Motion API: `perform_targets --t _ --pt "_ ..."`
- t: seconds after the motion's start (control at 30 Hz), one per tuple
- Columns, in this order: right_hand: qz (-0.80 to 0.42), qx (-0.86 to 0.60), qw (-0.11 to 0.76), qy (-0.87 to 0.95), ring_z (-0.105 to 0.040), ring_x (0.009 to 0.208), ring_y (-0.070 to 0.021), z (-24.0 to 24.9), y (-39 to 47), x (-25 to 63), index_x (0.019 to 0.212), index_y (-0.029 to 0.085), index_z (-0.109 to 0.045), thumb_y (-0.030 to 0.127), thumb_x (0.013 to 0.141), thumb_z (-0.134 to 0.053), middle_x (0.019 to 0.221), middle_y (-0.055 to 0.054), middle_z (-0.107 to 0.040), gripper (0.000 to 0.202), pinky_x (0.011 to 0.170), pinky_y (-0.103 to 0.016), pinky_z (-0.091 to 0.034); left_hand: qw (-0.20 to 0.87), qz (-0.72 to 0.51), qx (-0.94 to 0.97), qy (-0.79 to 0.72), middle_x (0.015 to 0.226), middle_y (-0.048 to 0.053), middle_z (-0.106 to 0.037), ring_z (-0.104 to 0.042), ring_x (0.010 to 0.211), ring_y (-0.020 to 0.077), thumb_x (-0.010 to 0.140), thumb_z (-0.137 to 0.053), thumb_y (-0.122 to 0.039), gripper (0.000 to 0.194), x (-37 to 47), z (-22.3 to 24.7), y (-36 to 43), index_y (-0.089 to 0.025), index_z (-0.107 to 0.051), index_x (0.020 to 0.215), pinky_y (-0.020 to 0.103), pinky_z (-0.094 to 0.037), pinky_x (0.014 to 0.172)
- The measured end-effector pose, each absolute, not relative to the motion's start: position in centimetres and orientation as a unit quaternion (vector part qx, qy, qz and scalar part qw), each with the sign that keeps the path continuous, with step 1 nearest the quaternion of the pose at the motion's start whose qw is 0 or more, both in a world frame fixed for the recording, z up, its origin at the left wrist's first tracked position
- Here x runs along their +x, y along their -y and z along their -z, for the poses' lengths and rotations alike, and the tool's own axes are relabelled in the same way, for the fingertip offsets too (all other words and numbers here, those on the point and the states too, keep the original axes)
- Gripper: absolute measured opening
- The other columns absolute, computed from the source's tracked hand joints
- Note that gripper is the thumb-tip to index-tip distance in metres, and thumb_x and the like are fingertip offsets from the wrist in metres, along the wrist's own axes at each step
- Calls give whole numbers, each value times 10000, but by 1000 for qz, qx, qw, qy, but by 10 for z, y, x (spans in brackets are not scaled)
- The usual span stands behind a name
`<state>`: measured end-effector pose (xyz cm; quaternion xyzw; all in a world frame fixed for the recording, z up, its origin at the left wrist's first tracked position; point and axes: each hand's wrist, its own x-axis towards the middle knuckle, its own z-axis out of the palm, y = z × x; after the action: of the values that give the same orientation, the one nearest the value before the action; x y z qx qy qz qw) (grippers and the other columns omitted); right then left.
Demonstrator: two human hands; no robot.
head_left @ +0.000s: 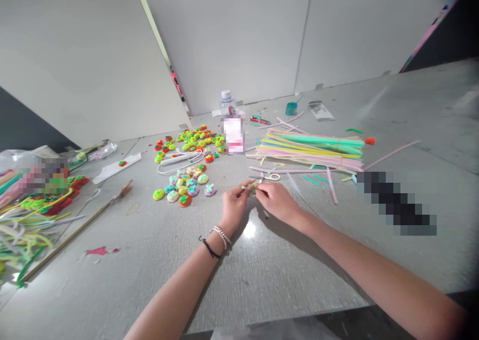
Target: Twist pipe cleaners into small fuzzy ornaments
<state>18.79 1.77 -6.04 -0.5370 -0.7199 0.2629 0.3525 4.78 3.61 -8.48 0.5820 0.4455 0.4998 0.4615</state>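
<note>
Near the middle of the grey table, my left hand (234, 204) and my right hand (280, 202) meet, fingertips almost touching. Both are closed on a small green and yellow piece (251, 186), partly hidden by the fingers. Scissors with white handles (271, 176) lie just beyond the fingertips. To the left of my left hand is a group of small fuzzy coloured pieces (182, 190). A bundle of pastel pipe cleaners (310, 148) lies beyond my right hand. White and black bracelets circle my left wrist.
A bottle (227, 104) stands at the back behind a blurred upright phone-like object (232, 135). A teal jar (291, 109) stands farther right. At left are a wooden stick (78, 230) and loose pipe cleaners (26, 235). A pixelated dark object (398, 202) lies right. Grey panels (232, 40) border the table.
</note>
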Motion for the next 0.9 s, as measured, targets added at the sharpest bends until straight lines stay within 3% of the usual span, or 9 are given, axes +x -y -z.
perform_targets --t 0.13,0.27,0.4,0.53,0.67,0.8,0.9 --pt "-67 -487 261 831 -500 727 -164 55 -15 196 734 171 -585 168 839 -425 808 -72 -552 191 618 -277 -327 535 -483 547 -427 927 59 -711 -626 762 159 720 -663 -394 344 49 87 -38 -146 -726 950 304 -525 716" --pt "-34 -420 221 879 -511 904 -234 51 -20 207 808 169 -600 174 829 -464 926 -107 -569 137 649 -295 -350 610 -440 515 -410 890 74 -688 -586 648 106 682 -703 -419 409 48 87 -40 -113 -717 954 267 -531 614" --pt "-38 -446 219 867 -529 853 -223 51 -24 211 886 184 -595 237 895 -413 917 -100 -579 190 646 -301 -368 642 -432 486 -406 860 70 -663 -586 680 103 702 -693 -431 413 47 87 -42 -121 -699 974 244 -522 621" --pt "-21 -497 270 824 -545 918 -235 48 -23 210 991 189 -562 274 918 -404 991 -106 -587 193 681 -315 -414 621 -441 502 -410 841 67 -642 -563 699 109 751 -628 -463 404 47 86 -43 -118 -695 949 221 -494 595" --pt "-21 -474 313 823 -522 1039 -236 46 -21 207 1105 218 -556 237 922 -406 1099 -107 -561 238 799 -349 -445 545 -398 602 -428 668 32 -602 -490 582 91 800 -556 -412 332 47 88 -42 -112 -697 828 199 -399 513" --pt "-34 -404 269 873 -503 1046 -231 51 -22 203 1119 232 -585 170 913 -412 1054 -89 -568 276 848 -367 -441 450 -353 688 -446 567 -13 -538 -439 547 88 754 -547 -255 181 46 94 -40 -124 -639 670 211 -321 515" --pt "-36 -393 249 884 -515 963 -226 55 -26 203 1056 216 -617 140 902 -426 974 -79 -590 257 829 -381 -444 433 -337 703 -452 561 -27 -511 -429 547 88 726 -556 -232 134 45 96 -40 -124 -619 678 213 -311 525"
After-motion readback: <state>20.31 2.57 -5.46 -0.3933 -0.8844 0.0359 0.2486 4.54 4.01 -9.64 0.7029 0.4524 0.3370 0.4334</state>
